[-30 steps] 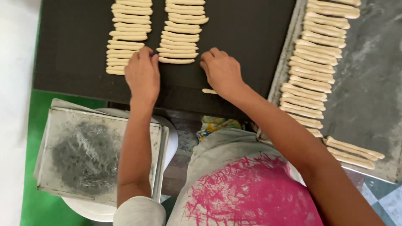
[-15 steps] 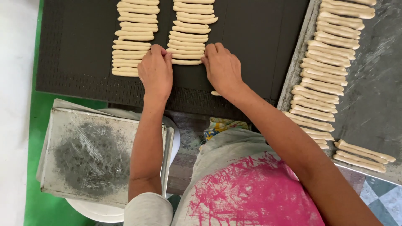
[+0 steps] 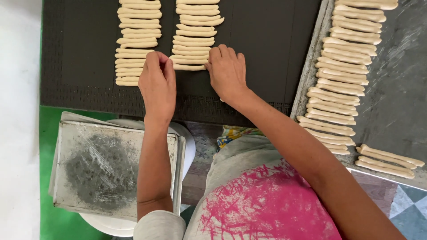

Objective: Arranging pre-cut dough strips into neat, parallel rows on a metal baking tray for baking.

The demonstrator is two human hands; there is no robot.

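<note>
Two columns of pale dough sticks lie on the black perforated tray (image 3: pixel 267 53), and both hands meet at the lowest dough stick (image 3: pixel 189 67) of the right-hand column (image 3: pixel 195 31). That stick lies crosswise at the column's foot, touching the stick above it. The left hand (image 3: pixel 158 84) pinches its left end with thumb and fingertips drawn together; the right hand (image 3: pixel 227 73) lies over its right end, fingers side by side and curled down onto it. How firmly either hand grips cannot be told.

The left-hand column (image 3: pixel 135 44) runs just beside the left hand, its lowest sticks reaching a little nearer the tray's front edge. Below the hands a bare strip of tray stays open to the front edge, and a wide bare stretch lies to the right of the right hand, up to the tray's rim.

Past that rim, on a grey floured surface (image 3: pixel 400 98), a long row of dough sticks (image 3: pixel 340 84) runs down the slope, with three more (image 3: pixel 387 161) lying apart near the lower right. Under the left forearm sits a scuffed metal baking pan (image 3: pixel 102 169) on a white stool (image 3: pixel 189 146).

Against half a second ago, both hands sit a touch closer together at the stick's ends, and the columns are unchanged.
</note>
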